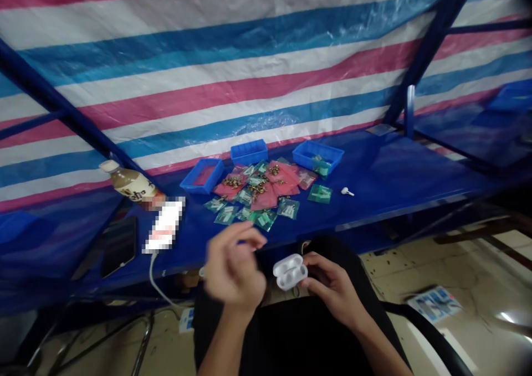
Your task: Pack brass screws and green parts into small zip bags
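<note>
My right hand (332, 287) is pinched on one end of a small white case (286, 281), thumb below and fingers above, its lid standing open. That grip covers only the end, so a knock or a slip of the thumb could tip the case out. It is short of the table edge, over the gap between my dark-trousered legs (368, 298), so a drop would likely carry on to the floor (386, 271).

My left hand (236, 265) hangs beside the case, apart from it, fingers curled; it is too blurred for me to tell whether they close on anything. If it swings across carelessly, it could bump the open lid.

Beyond, on the blue table (374, 171), a white earbud (346, 191) lies loose to the right; a brushing sleeve could roll it off. Near it is a green packet (320, 194), and further left the pink bags (264, 196) are heaped with loose brass-coloured pieces (231, 183), which a nudge could scatter. Blue trays (249, 153) stand behind.
</note>
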A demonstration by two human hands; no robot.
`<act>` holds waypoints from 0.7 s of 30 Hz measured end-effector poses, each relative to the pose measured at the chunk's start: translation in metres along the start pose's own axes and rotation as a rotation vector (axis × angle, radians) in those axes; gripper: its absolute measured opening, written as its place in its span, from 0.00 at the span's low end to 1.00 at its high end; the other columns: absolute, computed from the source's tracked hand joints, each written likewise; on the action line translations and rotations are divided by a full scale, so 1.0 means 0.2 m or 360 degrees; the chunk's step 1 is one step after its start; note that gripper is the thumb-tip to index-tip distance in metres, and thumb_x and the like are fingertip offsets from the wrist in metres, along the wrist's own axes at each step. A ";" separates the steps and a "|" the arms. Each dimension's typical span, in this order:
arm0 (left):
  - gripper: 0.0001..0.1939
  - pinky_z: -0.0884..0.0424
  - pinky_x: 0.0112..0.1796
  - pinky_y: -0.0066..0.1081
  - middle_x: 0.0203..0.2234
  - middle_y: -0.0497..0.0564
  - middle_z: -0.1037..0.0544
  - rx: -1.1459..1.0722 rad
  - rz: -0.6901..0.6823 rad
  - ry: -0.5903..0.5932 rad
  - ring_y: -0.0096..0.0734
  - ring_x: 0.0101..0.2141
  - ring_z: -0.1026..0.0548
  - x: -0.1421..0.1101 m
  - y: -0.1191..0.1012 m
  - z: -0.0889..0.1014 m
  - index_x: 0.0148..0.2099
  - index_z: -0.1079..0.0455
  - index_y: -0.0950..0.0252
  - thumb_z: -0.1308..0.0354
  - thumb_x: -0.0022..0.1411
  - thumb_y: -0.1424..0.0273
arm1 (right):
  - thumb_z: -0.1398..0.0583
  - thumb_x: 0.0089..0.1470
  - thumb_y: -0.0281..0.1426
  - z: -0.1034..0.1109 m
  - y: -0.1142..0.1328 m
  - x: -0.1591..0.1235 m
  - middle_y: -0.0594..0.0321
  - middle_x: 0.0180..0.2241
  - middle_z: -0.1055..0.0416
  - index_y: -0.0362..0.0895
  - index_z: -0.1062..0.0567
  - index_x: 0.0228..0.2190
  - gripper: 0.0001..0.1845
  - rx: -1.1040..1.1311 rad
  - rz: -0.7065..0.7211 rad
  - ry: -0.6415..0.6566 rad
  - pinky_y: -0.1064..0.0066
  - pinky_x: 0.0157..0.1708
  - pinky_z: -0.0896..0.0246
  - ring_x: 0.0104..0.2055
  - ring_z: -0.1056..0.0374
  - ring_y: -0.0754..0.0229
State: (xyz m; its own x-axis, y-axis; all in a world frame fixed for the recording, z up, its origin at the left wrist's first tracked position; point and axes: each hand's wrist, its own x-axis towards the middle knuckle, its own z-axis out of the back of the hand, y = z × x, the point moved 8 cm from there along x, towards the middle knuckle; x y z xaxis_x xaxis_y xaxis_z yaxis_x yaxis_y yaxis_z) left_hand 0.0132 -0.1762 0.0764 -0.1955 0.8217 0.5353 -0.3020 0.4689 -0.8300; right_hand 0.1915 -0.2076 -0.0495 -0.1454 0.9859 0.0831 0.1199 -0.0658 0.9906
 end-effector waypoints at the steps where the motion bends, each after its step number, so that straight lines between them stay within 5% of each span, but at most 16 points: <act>1: 0.17 0.27 0.36 0.34 0.36 0.54 0.24 -0.0017 -0.0030 0.0110 0.33 0.34 0.26 0.00 0.02 -0.08 0.47 0.27 0.64 0.48 0.66 0.58 | 0.36 0.55 0.33 0.03 0.03 0.01 0.60 0.40 0.30 0.47 0.26 0.40 0.10 -0.0016 0.0057 -0.0043 0.69 0.43 0.36 0.43 0.32 0.58; 5: 0.19 0.29 0.32 0.27 0.39 0.54 0.23 -0.0191 0.0137 0.0597 0.32 0.33 0.25 -0.05 0.10 -0.36 0.50 0.28 0.63 0.41 0.61 0.58 | 0.37 0.56 0.32 0.13 0.18 0.09 0.60 0.41 0.29 0.48 0.26 0.42 0.10 -0.0244 0.0304 -0.0260 0.68 0.45 0.36 0.44 0.32 0.57; 9: 0.20 0.32 0.23 0.24 0.28 0.51 0.22 -0.0480 0.0669 0.0655 0.27 0.22 0.28 -0.11 0.25 -0.42 0.49 0.30 0.65 0.44 0.63 0.56 | 0.36 0.55 0.33 0.14 0.31 0.19 0.60 0.39 0.28 0.48 0.26 0.41 0.11 -0.0526 0.0469 -0.0266 0.69 0.41 0.35 0.40 0.30 0.58; 12: 0.21 0.38 0.17 0.23 0.20 0.49 0.25 -0.0552 0.0874 0.0640 0.24 0.16 0.33 -0.12 0.34 -0.41 0.44 0.30 0.68 0.48 0.65 0.53 | 0.38 0.57 0.36 0.16 0.38 0.27 0.58 0.41 0.26 0.48 0.25 0.42 0.11 -0.0885 0.0524 -0.0129 0.67 0.42 0.35 0.42 0.30 0.57; 14: 0.21 0.38 0.17 0.23 0.20 0.49 0.25 -0.0540 0.0899 0.0573 0.24 0.15 0.33 -0.11 0.39 -0.40 0.43 0.30 0.68 0.47 0.65 0.53 | 0.41 0.60 0.38 0.30 0.43 0.32 0.57 0.43 0.26 0.48 0.24 0.42 0.11 -0.1161 0.0547 -0.0297 0.64 0.44 0.35 0.44 0.30 0.55; 17: 0.20 0.37 0.18 0.22 0.19 0.49 0.25 -0.0490 0.0883 0.0533 0.24 0.16 0.32 -0.10 0.42 -0.39 0.41 0.30 0.69 0.46 0.64 0.54 | 0.42 0.60 0.39 0.60 0.51 0.36 0.56 0.41 0.25 0.48 0.23 0.43 0.13 -0.1711 0.0609 -0.0885 0.58 0.45 0.37 0.43 0.32 0.52; 21: 0.20 0.37 0.18 0.22 0.17 0.48 0.26 -0.0431 0.0865 0.0517 0.24 0.15 0.32 -0.07 0.41 -0.37 0.40 0.28 0.69 0.45 0.63 0.54 | 0.42 0.59 0.37 0.77 0.44 0.49 0.53 0.43 0.26 0.45 0.24 0.48 0.17 -0.2276 0.0493 -0.0628 0.55 0.46 0.38 0.46 0.35 0.48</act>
State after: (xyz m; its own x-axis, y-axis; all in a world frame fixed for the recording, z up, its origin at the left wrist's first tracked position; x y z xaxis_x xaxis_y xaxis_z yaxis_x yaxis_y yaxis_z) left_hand 0.0610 -0.1258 -0.0104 0.0493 0.9988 -0.0069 0.0115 -0.0075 -0.9999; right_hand 0.3385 -0.0934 0.0287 -0.0018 0.8670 0.4982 -0.9644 -0.1333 0.2284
